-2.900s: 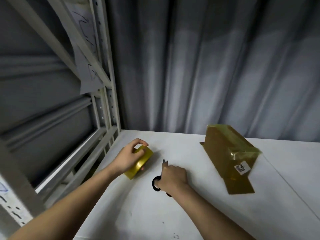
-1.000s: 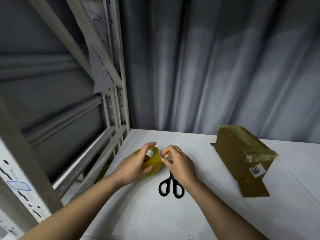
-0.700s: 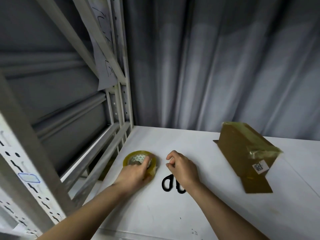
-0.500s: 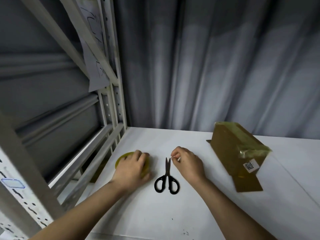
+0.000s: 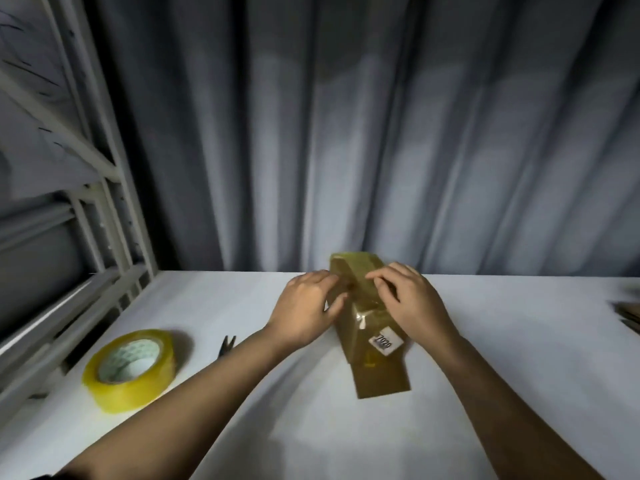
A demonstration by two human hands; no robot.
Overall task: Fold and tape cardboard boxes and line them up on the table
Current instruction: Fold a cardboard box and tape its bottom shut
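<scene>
Both my hands are working on the taped box (image 5: pixel 360 327).
My left hand (image 5: pixel 304 311) and right hand (image 5: pixel 412 303) are curling their grip onto it; tape roll (image 5: pixel 130 368) and scissors (image 5: pixel 227 344) are lying left on the worktop (image 5: pixel 485 341).

The cardboard box (image 5: pixel 360 327) between the two hands is showing matt brown board, with glossy clear tape (image 5: pixel 363 308) wrinkling over its top near the fingertips. A white paper label (image 5: pixel 385 342) is sitting on the face just below the right hand (image 5: pixel 408 303). Well to the left of the left hand (image 5: pixel 304 306), the tape roll (image 5: pixel 130 368) is presenting glossy yellow film around a printed paper core. The table (image 5: pixel 502 341) is appearing smooth, matt white. The curtain (image 5: pixel 346 133) behind is hanging as grey cloth.
</scene>
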